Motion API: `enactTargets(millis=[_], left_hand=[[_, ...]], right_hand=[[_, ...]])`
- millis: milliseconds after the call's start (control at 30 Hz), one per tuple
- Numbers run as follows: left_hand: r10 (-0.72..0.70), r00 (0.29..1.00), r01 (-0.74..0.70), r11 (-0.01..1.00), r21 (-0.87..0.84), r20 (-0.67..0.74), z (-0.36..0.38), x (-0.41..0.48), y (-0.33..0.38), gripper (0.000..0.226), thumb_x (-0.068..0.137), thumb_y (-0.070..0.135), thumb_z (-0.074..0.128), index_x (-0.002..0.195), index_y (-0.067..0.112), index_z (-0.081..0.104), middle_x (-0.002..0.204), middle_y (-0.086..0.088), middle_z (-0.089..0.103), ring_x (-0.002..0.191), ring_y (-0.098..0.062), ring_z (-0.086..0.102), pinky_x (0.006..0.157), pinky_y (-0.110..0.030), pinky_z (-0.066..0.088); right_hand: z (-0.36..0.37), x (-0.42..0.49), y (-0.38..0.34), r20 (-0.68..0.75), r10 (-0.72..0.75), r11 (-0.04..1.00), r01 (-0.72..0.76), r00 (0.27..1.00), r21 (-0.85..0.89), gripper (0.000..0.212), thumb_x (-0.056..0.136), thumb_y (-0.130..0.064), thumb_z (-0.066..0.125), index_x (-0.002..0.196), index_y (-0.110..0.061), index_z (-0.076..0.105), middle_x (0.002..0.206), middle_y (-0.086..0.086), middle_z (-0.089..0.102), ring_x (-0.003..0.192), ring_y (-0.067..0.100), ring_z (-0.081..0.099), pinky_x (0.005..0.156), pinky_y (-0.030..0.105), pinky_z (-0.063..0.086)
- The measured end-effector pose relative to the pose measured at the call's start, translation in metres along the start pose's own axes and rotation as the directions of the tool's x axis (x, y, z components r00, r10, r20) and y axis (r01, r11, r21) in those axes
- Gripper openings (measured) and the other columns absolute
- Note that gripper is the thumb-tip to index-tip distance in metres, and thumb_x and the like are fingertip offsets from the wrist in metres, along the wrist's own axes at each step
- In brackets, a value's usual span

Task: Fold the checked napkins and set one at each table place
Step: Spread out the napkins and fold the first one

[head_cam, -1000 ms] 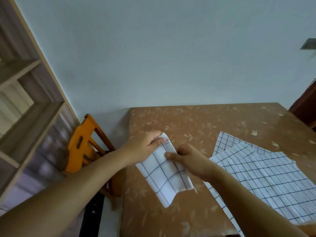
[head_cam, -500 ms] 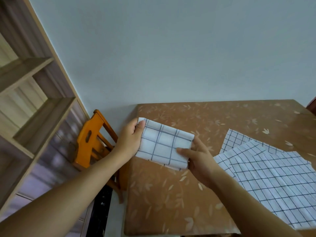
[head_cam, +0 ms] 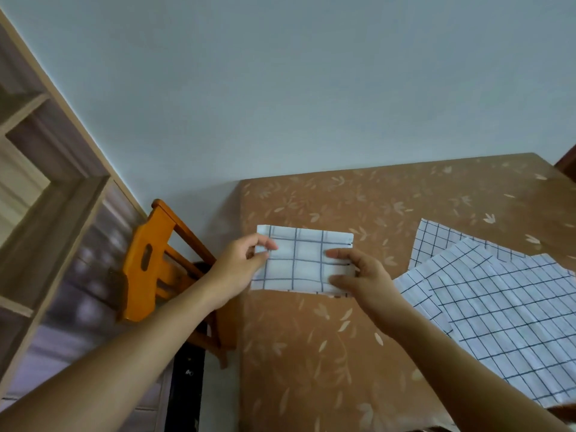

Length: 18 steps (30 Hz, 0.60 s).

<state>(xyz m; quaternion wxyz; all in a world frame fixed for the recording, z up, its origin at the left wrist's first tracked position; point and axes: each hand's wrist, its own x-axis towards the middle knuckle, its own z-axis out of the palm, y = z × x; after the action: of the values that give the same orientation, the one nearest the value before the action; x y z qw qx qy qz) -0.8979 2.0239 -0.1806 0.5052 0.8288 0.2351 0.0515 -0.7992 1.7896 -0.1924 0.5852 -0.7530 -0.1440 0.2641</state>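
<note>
Napkin (head_cam: 304, 263), folded, pinched endwise by left hand (head_cam: 238, 268) and right hand (head_cam: 366, 275); placing step judged; flat release onto counter (head_cam: 311, 353) needed.

Reaching forward with both bare forearms. Pinching the left end of a folded white cloth napkin with dark checks (head_cam: 304, 260) in the left hand (head_cam: 243, 269), thumb on top. Gripping its right end in the right hand (head_cam: 364, 275), forefinger and thumb spread apart.

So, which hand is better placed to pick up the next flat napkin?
Likely the right hand: it grips the folded napkin beside the flat napkins; left hand grips its far end.
</note>
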Motion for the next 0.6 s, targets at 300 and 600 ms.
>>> enactTargets(millis=[300, 600], left_hand=[[-0.139, 0.938, 0.103, 0.986, 0.128, 0.318, -0.021, 0.096, -0.094, 0.070, 0.086, 0.008, 0.077, 0.138, 0.044, 0.048, 0.142, 0.010, 0.047, 0.124, -0.013, 0.056, 0.095, -0.031, 0.057], [-0.204, 0.942, 0.133, 0.956, 0.261, 0.266, -0.003, 0.157, -0.196, 0.059, 0.088, 0.012, 0.077, 0.139, 0.026, 0.052, 0.138, 0.004, 0.046, 0.108, -0.013, 0.054, 0.078, -0.014, 0.048]], right_hand=[[0.045, 0.096, 0.037, 0.056, 0.182, 0.973, -0.172, 0.982, -0.151, 0.070, 0.086, 0.003, 0.072, 0.147, -0.025, 0.052, 0.129, 0.002, 0.051, 0.093, 0.020, 0.063, 0.066, 0.023, 0.059], [0.108, 0.186, 0.114, -0.049, 0.249, 0.873, -0.246, 0.967, -0.420, 0.051, 0.090, 0.001, 0.060, 0.137, -0.018, 0.063, 0.140, 0.000, 0.052, 0.119, 0.021, 0.054, 0.082, 0.018, 0.045]])
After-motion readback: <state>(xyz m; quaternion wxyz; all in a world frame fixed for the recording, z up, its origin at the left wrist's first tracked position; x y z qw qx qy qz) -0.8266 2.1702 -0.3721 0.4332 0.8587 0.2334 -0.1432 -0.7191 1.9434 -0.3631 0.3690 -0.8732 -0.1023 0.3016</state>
